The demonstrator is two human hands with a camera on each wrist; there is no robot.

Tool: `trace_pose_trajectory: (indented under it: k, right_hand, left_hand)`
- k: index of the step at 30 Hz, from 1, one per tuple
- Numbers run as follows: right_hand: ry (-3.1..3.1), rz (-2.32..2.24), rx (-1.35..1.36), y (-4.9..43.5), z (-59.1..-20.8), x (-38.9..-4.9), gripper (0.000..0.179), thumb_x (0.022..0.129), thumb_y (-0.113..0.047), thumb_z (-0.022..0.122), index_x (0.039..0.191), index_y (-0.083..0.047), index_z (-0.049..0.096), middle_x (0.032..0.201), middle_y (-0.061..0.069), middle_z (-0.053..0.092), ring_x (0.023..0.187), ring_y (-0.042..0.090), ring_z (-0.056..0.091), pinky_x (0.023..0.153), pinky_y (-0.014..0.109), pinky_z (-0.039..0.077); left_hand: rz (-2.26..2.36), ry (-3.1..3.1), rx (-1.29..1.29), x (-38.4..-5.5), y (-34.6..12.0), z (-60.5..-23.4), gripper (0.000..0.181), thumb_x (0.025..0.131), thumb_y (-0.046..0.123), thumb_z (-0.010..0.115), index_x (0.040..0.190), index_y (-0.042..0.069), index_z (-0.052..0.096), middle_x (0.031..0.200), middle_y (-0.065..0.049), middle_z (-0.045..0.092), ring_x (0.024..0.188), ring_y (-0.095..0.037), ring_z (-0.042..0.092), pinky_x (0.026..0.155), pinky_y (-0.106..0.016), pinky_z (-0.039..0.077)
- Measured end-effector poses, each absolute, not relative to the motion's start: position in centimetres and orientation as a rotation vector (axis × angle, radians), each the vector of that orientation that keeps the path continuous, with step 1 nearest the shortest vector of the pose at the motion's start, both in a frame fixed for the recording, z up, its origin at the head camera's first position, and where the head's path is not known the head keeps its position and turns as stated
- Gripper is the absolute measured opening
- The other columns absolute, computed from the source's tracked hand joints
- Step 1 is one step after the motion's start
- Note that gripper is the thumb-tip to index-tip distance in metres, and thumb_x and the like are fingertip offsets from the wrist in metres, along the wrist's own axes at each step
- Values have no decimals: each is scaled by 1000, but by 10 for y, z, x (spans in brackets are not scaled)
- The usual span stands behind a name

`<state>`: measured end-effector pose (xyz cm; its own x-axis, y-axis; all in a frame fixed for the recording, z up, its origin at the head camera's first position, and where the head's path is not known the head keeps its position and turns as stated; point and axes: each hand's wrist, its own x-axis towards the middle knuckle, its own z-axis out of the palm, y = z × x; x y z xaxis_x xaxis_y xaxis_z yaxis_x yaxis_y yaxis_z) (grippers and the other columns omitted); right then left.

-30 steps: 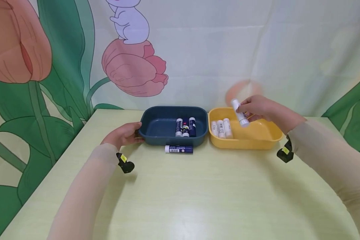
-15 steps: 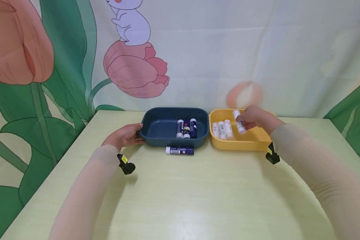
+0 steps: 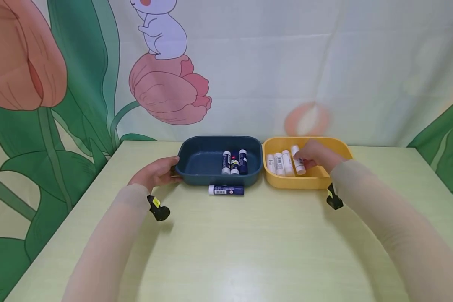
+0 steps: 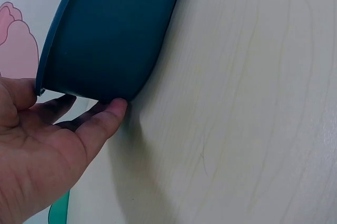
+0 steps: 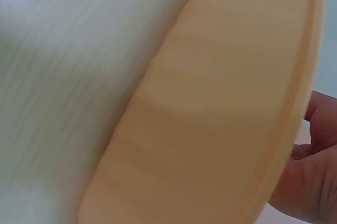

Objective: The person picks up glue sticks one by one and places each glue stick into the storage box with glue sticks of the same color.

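In the head view my right hand [image 3: 315,154] reaches down into the yellow bin [image 3: 305,182] and pinches a white glue stick [image 3: 298,160]. That stick leans beside several other white glue sticks [image 3: 283,163]. The right wrist view has the bin's wall [image 5: 221,103] in front, hiding the held stick and much of the hand [image 5: 310,166]. My left hand [image 3: 156,173] holds the left end of the dark blue bin [image 3: 219,179], thumb at the rim, other fingers against the end wall near its base. Three dark blue glue sticks [image 3: 234,162] lie in that bin.
Another blue glue stick [image 3: 226,190] with a white cap lies on the table [image 3: 226,243], right along the blue bin's front. Both bins stand side by side at the table's back, near a printed cloth [image 3: 256,75].
My right hand has lowered the white glue stick into the yellow bin, moving down and slightly left to the row of white sticks. My left hand stays on the blue bin.
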<state>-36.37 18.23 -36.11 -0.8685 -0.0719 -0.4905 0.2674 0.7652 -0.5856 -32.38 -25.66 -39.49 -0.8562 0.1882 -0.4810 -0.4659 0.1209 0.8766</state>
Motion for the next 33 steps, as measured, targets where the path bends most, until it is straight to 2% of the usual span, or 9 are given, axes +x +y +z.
trace_pose_trajectory:
  k: [8, 11, 15, 17, 20, 25, 33]
  right_hand:
    - [2455, -922, 145, 180, -368, -364, 47, 102, -16, 59, 137, 15, 50, 124, 21, 57, 88, 20, 64, 93, 32, 62]
    - [2463, -907, 147, 179, -370, -365, 47, 102, -16, 60, 136, 15, 51, 122, 21, 58, 85, 19, 63, 89, 29, 62]
    - [2483, -893, 157, 179, -372, -366, 46, 102, -18, 60, 135, 13, 53, 118, 19, 58, 82, 18, 60, 76, 22, 59]
    - [2485, -894, 155, 180, -373, -366, 44, 102, -18, 61, 134, 12, 55, 115, 18, 59, 82, 19, 60, 76, 21, 58]
    - [2479, -894, 137, 183, -373, -365, 43, 102, -19, 62, 132, 11, 57, 114, 18, 62, 86, 20, 63, 84, 24, 61]
    - [2465, -893, 132, 185, -374, -365, 46, 103, -22, 60, 135, 10, 56, 123, 19, 62, 96, 23, 64, 99, 30, 58]
    - [2467, -829, 66, 186, -367, -361, 49, 107, -28, 52, 139, 9, 48, 129, 22, 55, 108, 30, 59, 107, 38, 55]
  left_hand:
    - [1783, 1922, -272, -322, -257, -395, 56, 114, 26, 17, 164, 3, 10, 166, -23, 20, 150, -33, 28, 130, -52, 23]
    - [1783, 1918, -260, -321, -256, -395, 56, 114, 26, 16, 164, 3, 9, 168, -23, 18, 152, -33, 27, 130, -52, 23]
    - [1786, 1917, -246, -321, -256, -395, 56, 114, 26, 15, 164, 3, 9, 168, -24, 16, 152, -33, 27, 130, -52, 22]
    - [1790, 1914, -244, -322, -256, -395, 56, 114, 26, 15, 164, 3, 9, 168, -24, 15, 152, -33, 27, 130, -53, 22]
    - [1790, 1911, -242, -323, -256, -396, 56, 114, 26, 15, 165, 4, 8, 169, -24, 14, 152, -33, 25, 130, -53, 21]
    - [1797, 1901, -243, -323, -256, -395, 56, 114, 26, 15, 165, 4, 8, 169, -24, 14, 154, -34, 23, 130, -53, 20]
    - [1808, 1899, -248, -322, -256, -394, 56, 114, 25, 15, 164, 3, 7, 169, -24, 14, 154, -35, 22, 130, -53, 21]
